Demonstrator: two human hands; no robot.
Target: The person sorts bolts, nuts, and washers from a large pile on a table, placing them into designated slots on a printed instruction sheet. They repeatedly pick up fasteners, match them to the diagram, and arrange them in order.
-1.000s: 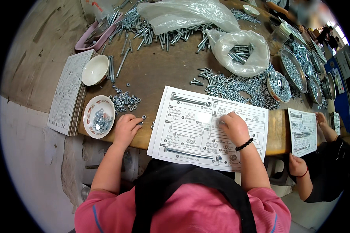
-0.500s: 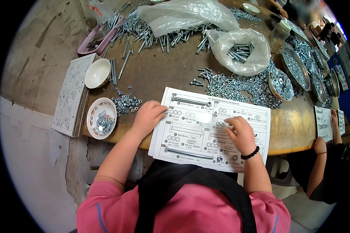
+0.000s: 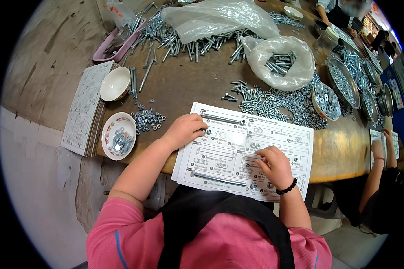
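A printed sheet (image 3: 238,157) with outlines of hardware lies on a stack of similar sheets at the table's near edge. My left hand (image 3: 184,131) rests on its left side, fingers pinched around small nuts (image 3: 208,132) at the fingertips. Over the right half, my right hand (image 3: 276,167) hovers with thumb and fingers apart, nothing visible between them. One bolt (image 3: 222,119) lies along the sheet's top, with a nut (image 3: 243,122) beside it. Across the bottom lies a longer bolt (image 3: 217,178), with another nut (image 3: 254,185) to its right.
Loose nuts (image 3: 149,120) and a bowl of washers (image 3: 107,136) sit at left, near a white bowl (image 3: 114,85) and a paper stack (image 3: 83,112). Bolts (image 3: 179,40), a plastic bag of bolts (image 3: 278,62) and many nuts (image 3: 283,105) cover the far side. Another person's hand (image 3: 378,150) is at right.
My left hand has moved right, further onto the sheet, with small nuts at its fingertips. My right hand has shifted slightly down, toward me.
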